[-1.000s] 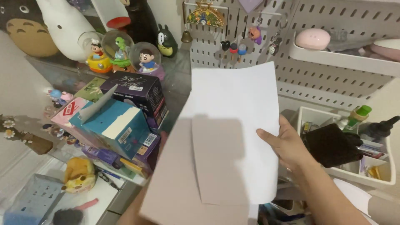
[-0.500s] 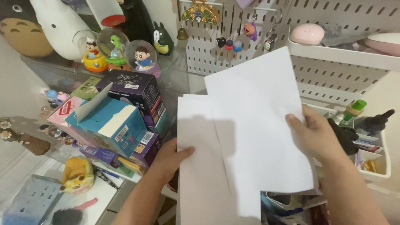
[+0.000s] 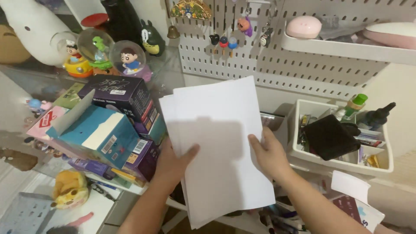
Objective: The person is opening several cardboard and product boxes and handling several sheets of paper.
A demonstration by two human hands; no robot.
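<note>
I hold a small stack of blank white paper sheets (image 3: 219,143) upright in front of me. My left hand (image 3: 173,162) grips the stack's left edge with the thumb lying across the front. On the right edge, my right hand (image 3: 268,154) pinches the sheets, thumb on top. The sheets lie nearly squared together, with one edge peeking out at the upper left. Their lower end hides the desk below.
A pile of teal, purple and pink boxes (image 3: 108,130) sits left of the paper. Behind it stand snow globes (image 3: 125,58) and figurines. A white pegboard (image 3: 277,56) with a shelf rises at the back. A white organiser bin (image 3: 342,138) with a black pouch stands at right.
The two fanned sheets have been brought together into one stack. My right hand slid left and down along the edge. The view has shifted right and slightly down.
</note>
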